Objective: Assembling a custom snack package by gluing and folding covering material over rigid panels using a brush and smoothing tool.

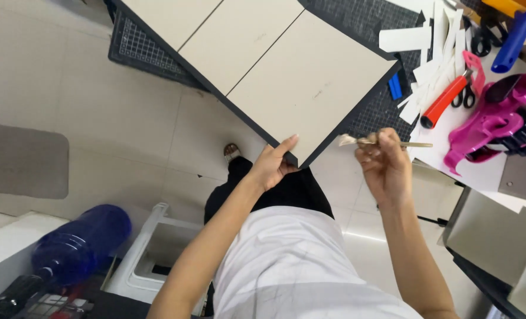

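My left hand (273, 166) grips the near corner of a large dark sheet (263, 121) with three beige boards (310, 82) laid side by side on it. The sheet sticks out past the table over the floor. My right hand (384, 162) holds a thin flat brush (381, 142) just right of that corner, bristles pointing left toward the sheet's edge without touching it.
A black cutting mat (142, 44) lies under the sheet. White paper strips (431, 59), an orange-handled cutter (446, 100), scissors (472, 68), pink tape dispensers (496, 121) and a blue tool (517, 35) crowd the right. A blue bottle (80, 242) and white stool (156, 254) stand lower left.
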